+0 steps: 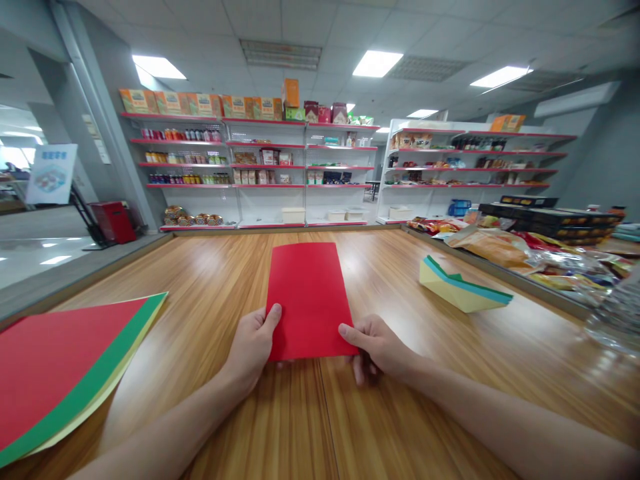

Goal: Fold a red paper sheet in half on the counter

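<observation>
A red sheet of paper (309, 293) is held up above the wooden table (200, 280), tilted toward me. My left hand (254, 343) grips its lower left edge, thumb on the front and fingers behind. At the lower right edge my right hand (376, 347) pinches the same sheet, its thumb on top and some fingers showing underneath. To the right lies a folded paper boat (463, 287) in green, blue and pale yellow. On the left rests a stack of coloured paper (75, 360), with red on top and green and yellow edges below.
Packaged snacks (500, 247) and dark boxes (545, 217) are heaped beyond the table's right rim. A clear plastic item (617, 317) sits at the right edge. Stocked shelves (265, 167) stand behind the table, and a red bin (114, 222) is at the far left.
</observation>
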A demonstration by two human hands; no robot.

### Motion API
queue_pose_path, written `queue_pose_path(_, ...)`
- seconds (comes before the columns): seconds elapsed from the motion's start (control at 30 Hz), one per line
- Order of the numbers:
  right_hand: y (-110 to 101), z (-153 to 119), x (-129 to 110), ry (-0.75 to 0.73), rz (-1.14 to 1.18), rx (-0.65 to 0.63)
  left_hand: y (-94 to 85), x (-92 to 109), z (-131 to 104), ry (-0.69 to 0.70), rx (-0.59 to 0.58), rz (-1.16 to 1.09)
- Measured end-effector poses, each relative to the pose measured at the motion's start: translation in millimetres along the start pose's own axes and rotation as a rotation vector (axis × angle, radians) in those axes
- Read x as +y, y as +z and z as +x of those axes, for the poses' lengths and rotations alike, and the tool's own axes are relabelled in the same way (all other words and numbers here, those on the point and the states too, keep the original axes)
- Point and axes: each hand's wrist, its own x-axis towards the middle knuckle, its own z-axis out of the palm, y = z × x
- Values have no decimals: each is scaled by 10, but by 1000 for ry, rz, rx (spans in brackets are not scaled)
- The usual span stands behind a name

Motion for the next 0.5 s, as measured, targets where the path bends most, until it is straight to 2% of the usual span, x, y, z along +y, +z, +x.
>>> queue_pose_path(0.17, 13, 29, 43, -60, 57, 141, -4, 44, -52, -48, -47, 103)
queue_pose_path(0.23, -6, 44, 69, -98, 83, 167, -2, 56, -67, -55, -92, 56)
queue_pose_path(0.37, -36, 36, 71, -100, 16, 75, -4, 67, -52, -84, -98, -181)
queue_pose_path(0.5, -8, 19, 28, -114, 7, 12, -25, 60, -20, -101, -58, -262)
